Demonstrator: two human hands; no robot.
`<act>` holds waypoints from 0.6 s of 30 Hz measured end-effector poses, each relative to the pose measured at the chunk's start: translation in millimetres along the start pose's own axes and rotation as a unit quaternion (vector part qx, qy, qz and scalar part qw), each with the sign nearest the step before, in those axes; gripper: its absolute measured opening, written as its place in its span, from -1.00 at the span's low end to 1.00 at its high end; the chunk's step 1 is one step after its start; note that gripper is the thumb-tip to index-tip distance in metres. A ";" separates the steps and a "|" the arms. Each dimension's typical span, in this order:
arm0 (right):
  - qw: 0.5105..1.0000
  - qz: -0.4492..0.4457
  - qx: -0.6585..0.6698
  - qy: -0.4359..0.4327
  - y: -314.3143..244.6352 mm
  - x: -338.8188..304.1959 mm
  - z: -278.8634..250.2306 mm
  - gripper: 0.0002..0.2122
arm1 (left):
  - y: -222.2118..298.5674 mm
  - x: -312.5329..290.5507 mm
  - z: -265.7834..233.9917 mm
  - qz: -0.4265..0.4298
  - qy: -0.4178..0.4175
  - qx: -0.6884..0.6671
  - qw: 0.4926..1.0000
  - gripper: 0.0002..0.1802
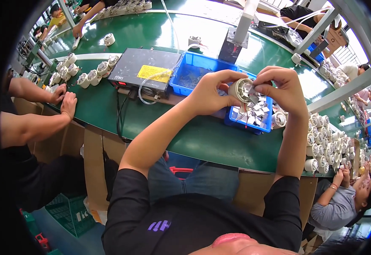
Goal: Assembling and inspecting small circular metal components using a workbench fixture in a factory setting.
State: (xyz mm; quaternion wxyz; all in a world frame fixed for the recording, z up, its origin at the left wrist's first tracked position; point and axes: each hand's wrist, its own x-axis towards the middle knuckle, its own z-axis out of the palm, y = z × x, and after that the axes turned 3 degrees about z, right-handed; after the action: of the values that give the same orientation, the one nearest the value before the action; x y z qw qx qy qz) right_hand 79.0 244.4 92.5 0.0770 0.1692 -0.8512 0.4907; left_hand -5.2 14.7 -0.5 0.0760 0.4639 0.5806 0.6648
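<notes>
My left hand (pixel 214 92) grips a round white plastic housing (pixel 239 90) by its rim, fingers and thumb wrapped round its left side. Metal parts show inside its open face, and thin wires hang below it. My right hand (pixel 280 88) is closed in a pinch at the housing's right edge, on a small grey piece (pixel 252 97) whose exact kind I cannot make out. Directly beneath both hands stands a blue bin (pixel 250 127) of small silvery pieces. Another white housing (pixel 279 120) rests beside that bin, below my right hand.
A larger blue bin (pixel 212 62) with small screw-like parts adjoins a dark control box (pixel 130 63) with a tube and cables. Many white housings (pixel 321 140) are stacked at right; more (pixel 93 76) line the left. A grey post (pixel 245 21) rises behind. A co-worker's hands (pixel 64 98) rest at left.
</notes>
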 end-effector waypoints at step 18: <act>0.975 -0.023 0.217 -0.040 17.7 10.3 7.3 -0.60 | -7.4 2.9 0.3 0.011 0.099 -0.185 0.978 -0.29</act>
State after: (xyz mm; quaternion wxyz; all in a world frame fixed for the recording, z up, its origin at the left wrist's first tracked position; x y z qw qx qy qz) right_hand 63.2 244.1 77.6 0.0160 0.2204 -0.7229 0.6546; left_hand -9.8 19.1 -5.3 0.0956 0.3800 0.4474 0.8039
